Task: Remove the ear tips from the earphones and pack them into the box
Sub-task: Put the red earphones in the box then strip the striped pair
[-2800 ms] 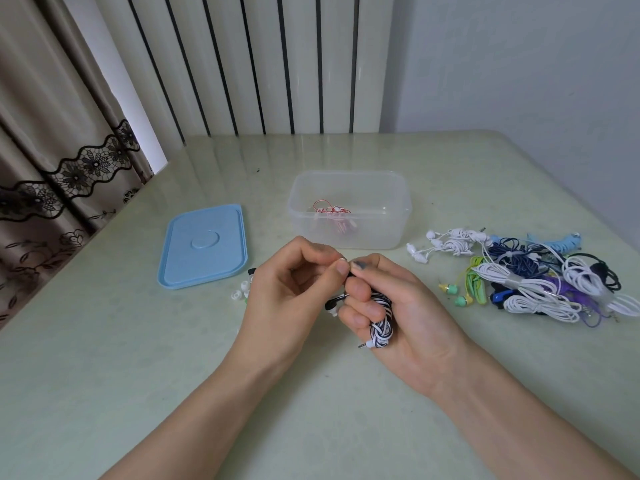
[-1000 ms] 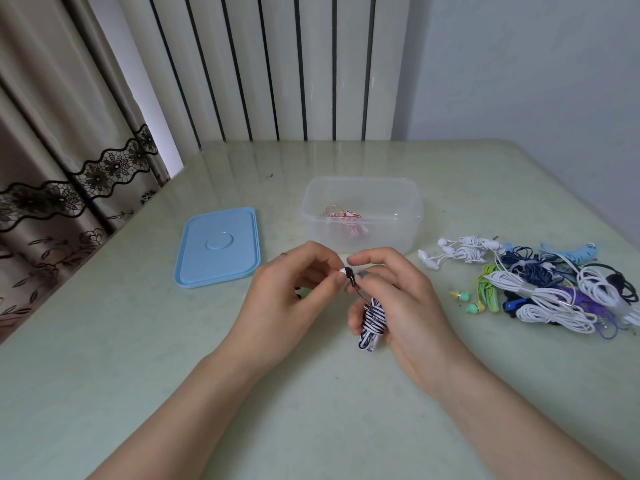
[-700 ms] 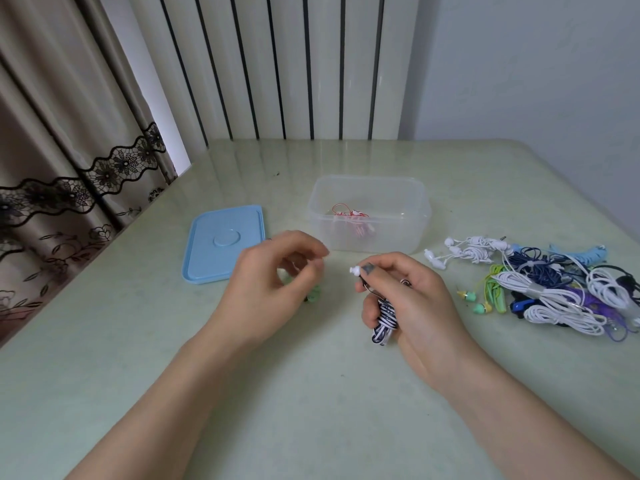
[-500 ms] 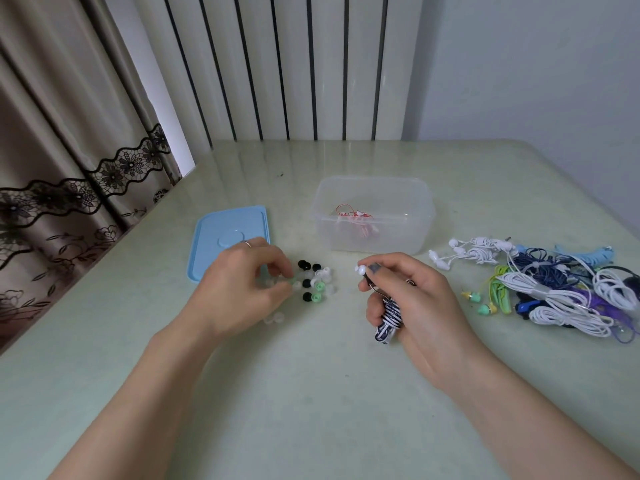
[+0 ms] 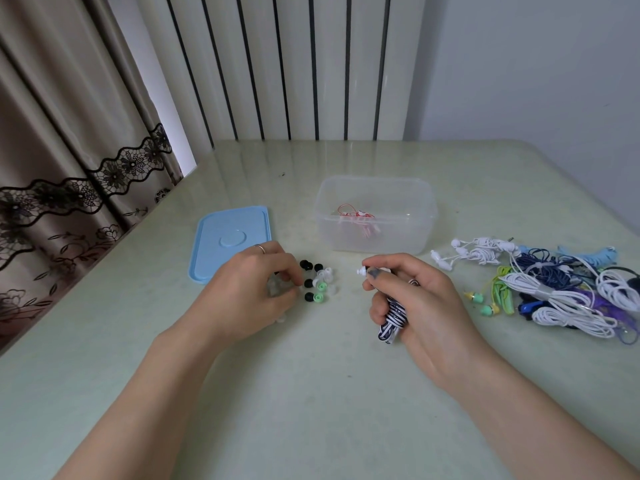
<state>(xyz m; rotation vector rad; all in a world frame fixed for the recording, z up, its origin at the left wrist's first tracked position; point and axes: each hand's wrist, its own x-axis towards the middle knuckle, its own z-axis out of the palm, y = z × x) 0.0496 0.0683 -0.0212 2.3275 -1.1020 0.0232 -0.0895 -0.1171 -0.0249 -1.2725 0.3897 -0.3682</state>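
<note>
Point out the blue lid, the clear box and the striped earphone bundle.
flat blue plastic lid (image 5: 231,241): head view, raised centre disc.
clear plastic box (image 5: 375,242): head view, front wall.
black-and-white striped earphone bundle (image 5: 393,318): head view, coiled cable.

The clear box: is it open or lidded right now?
Open. The clear box has no lid on; the blue lid lies flat on the table to its left. One red-and-white earphone bundle lies inside.
</note>
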